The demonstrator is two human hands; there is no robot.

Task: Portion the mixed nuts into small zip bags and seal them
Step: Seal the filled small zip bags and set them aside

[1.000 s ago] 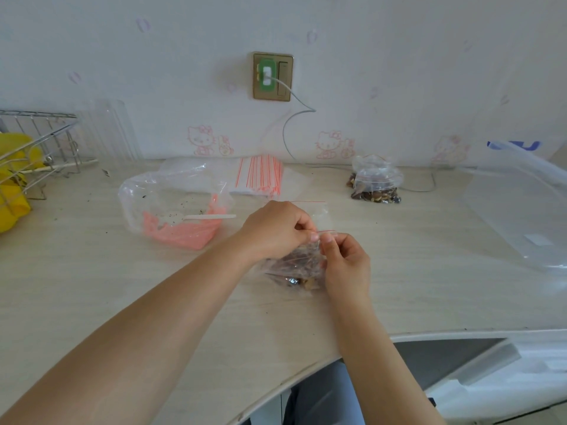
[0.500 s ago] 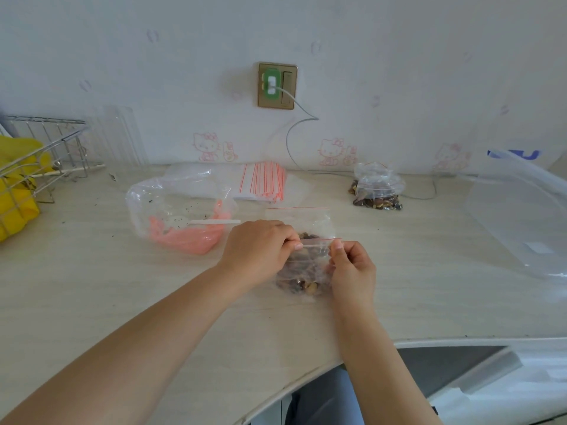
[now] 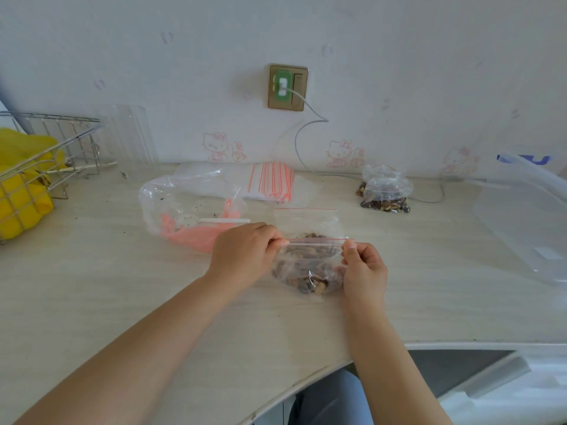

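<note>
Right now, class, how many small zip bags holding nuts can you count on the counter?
2. One nut bag sits in front, pinched at its seal by the left hand and right hand. The other bag rests by the wall. None appear hidden.

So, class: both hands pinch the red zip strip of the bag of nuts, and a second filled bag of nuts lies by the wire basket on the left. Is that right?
One detail is wrong. In the head view the left hand and right hand do pinch the zip strip of the bag of nuts, but the second filled bag lies at the back right near the cable, not by the wire basket.
</note>
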